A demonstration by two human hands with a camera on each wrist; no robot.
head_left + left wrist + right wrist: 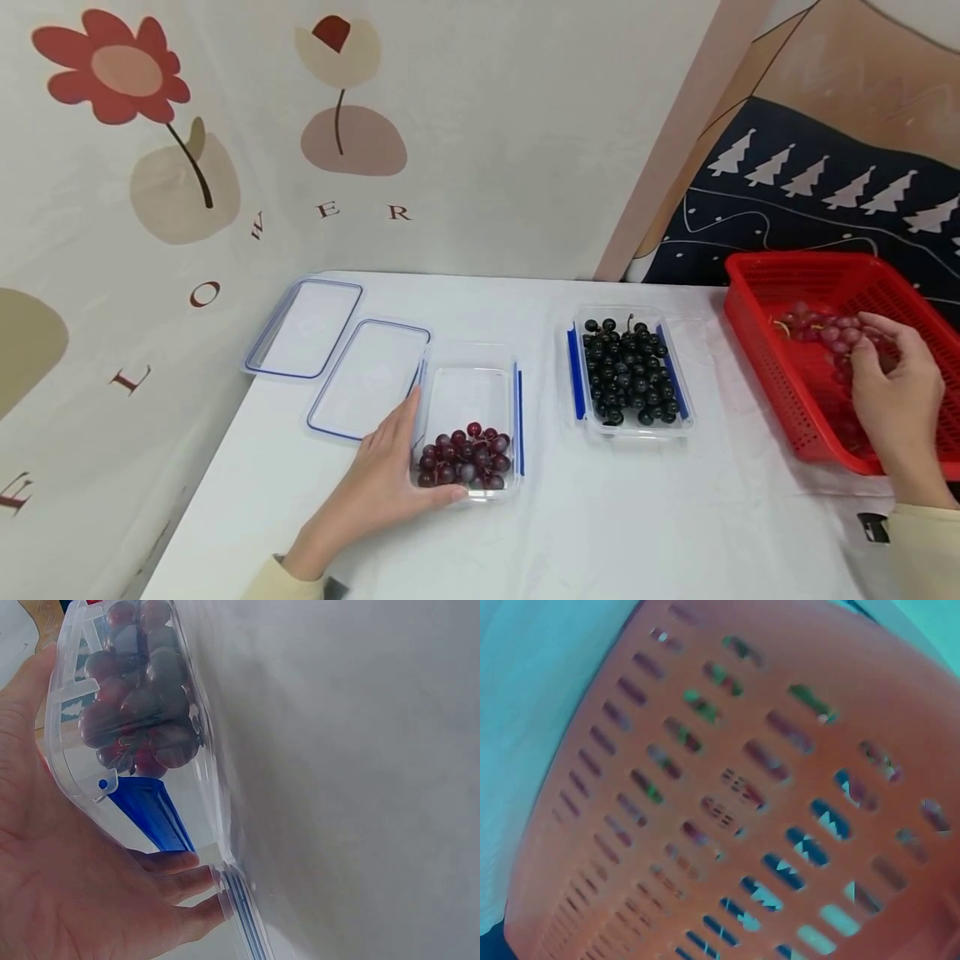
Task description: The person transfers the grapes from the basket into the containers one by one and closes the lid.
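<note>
My left hand (390,475) holds the near left corner of a clear plastic container (468,379), thumb along the front rim and fingers at the left side. Dark red grapes (468,458) lie in its near half. The left wrist view shows the fingers by a blue latch (154,814). Over a red basket (761,375), my right hand (896,383) grips a bunch of red grapes (832,329), its stem pointing left. The right wrist view shows only the slotted basket wall (705,772) at close range, with the hand out of sight.
A second clear container (682,429) full of black grapes (630,375) stands between the first container and the basket. Two blue-edged lids (307,325) lie at the left, the nearer lid (375,375) beside the held container. A printed cloth wall (487,167) rises behind the white table (600,517).
</note>
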